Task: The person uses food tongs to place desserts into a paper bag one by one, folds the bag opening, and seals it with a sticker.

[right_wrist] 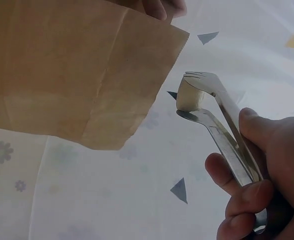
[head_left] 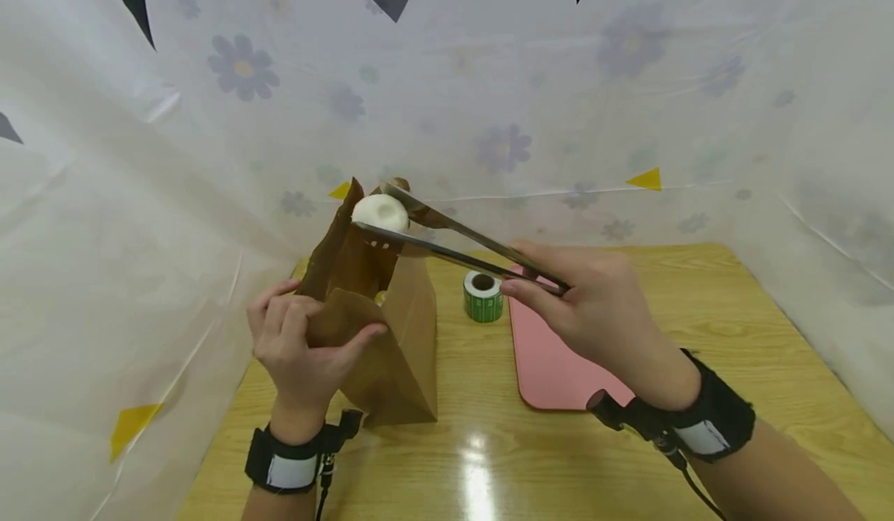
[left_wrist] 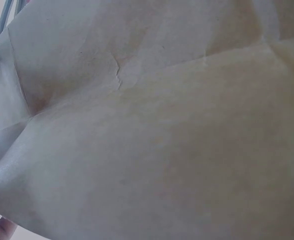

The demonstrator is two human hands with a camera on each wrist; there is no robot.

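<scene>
My left hand (head_left: pixel 300 342) grips the near rim of an upright brown paper bag (head_left: pixel 415 342), fingers over the edge and thumb along the near side. The bag's mouth gapes; a small yellowish thing (head_left: pixel 380 297) shows inside. Metal tongs (right_wrist: pixel 222 137) are held in my right hand (head_left: pixel 601 311), thumb and fingers around their arms. Between the tong tips sits a white, round, bun-like piece (head_left: pixel 379 212), above the bag's mouth in the head view. In the right wrist view this piece is apart from the bag's edge. Brown paper fills most of the left wrist view.
A roll of green-and-white labels (head_left: pixel 483 303) stands right of the bag. Beside it a pink board (head_left: pixel 559 373) lies partly beneath my right hand. The wooden table (head_left: pixel 489 443) is bordered by a flower-patterned curtain (head_left: pixel 447 102).
</scene>
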